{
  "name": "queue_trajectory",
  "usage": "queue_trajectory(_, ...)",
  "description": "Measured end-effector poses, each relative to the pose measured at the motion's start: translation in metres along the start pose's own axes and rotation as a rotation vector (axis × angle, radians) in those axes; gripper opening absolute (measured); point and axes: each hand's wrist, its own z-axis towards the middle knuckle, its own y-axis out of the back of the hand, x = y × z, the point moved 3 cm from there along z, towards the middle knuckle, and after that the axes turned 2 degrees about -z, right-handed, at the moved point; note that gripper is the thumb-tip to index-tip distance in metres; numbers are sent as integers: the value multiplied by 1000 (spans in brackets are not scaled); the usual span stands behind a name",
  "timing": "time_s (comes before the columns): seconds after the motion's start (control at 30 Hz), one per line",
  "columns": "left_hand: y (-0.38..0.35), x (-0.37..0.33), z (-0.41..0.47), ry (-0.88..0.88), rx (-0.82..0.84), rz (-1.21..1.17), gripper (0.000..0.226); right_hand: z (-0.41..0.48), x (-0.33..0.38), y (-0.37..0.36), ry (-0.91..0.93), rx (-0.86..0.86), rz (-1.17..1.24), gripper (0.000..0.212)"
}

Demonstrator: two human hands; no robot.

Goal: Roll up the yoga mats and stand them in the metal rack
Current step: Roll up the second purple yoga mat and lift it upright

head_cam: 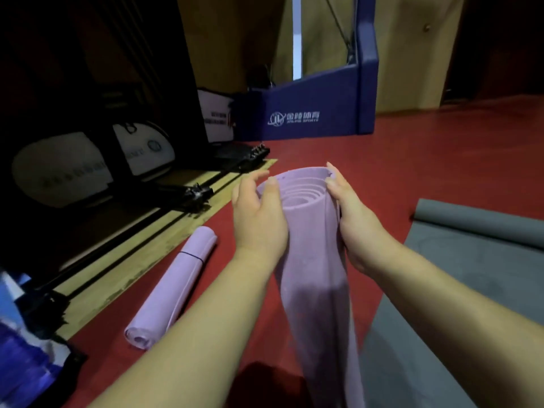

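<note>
Both the left hand (259, 213) and right hand (350, 213) grasped the upright, loosely rolled lilac foam yoga mat (312, 245) near its top, above the red floor (412, 160); soft and light, it looked liable to unroll unless clasped around its coils.

1. Upright lilac mat roll (312, 260): lower end cut off by the picture's bottom edge.
2. Right hand (353, 219): grips the roll; fingers out of sight behind its far side.
3. Grey mat (471, 260), on the red floor (412, 157): runs off the right and bottom edges.
4. White panels (59, 169), at the floor's left side: in shadow, print blurred, unreadable.
5. Black frame (188, 192), along the wooden strip (147, 260): too dark to tell its form.
6. Blue-and-white thing (17, 363), bottom-left corner: cut by the left edge, blurred, kind unknown.
7. Blue padded stand (323, 113): top cut off; small lettering illegible.
</note>
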Motion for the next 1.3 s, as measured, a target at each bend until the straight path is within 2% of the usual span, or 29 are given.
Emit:
queue_trajectory(0.1,16,-32,0,-81,33,28,27,-11,29,-9,18,33,94,43)
queue_trajectory(0.23,37,-50,-13,-186,87,51,24,-18,40,-12,47,70,121,33)
queue_trajectory(0.37,53,-14,-28,-41,150,-3,26,-31,2,-25,-1,129,83,32)
queue_trajectory(0.5,64,29,-37,189,137,-53,32,-34,-39,-41,-72,164,16,46)
queue_trajectory(0.7,69,38,-24,224,147,-52,35,-23,-52,-50,-78,155,23,40)
queue_trajectory(0.87,74,57,-22,253,157,3,34,-30,-65,-58,-86,201,38,24)
queue_trajectory(1.17,84,53,-28,314,190,-66,30,-24,-65,-67,-119,139,16,31)
queue_trajectory(1.3,86,51,-32,322,127,-122,30,-26,-59,-68,-122,107,79,33)
